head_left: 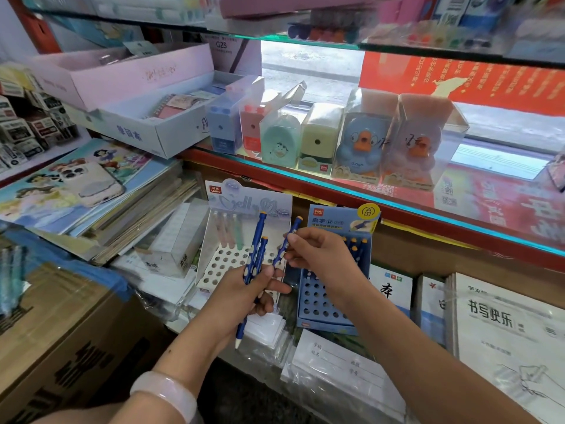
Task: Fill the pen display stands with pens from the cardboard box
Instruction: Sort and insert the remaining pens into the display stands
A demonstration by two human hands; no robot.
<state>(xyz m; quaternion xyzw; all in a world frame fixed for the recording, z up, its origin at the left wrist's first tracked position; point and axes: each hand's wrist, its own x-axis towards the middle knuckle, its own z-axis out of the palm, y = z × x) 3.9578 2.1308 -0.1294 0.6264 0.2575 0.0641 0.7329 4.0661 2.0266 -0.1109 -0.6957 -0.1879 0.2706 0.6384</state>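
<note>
My left hand (244, 295) grips two dark blue pens (253, 255) with orange caps, held upright in front of the white display stand (214, 270). One more blue pen (287, 243) is pinched in my right hand (324, 255), tilted, just left of the blue display stand (321, 304). The blue stand carries a few blue pens (354, 244) in its back row; many holes are bare. Pastel pens (229, 231) stand at the back of the white stand. A brown cardboard box (61, 338) sits at the lower left.
A glass shelf (397, 206) above holds boxed pencil sharpeners (318, 139). Stacked notebooks and a phone (91, 182) lie to the left. Exercise books (504, 325) and wrapped paper packs (336, 365) lie right of and below the stands.
</note>
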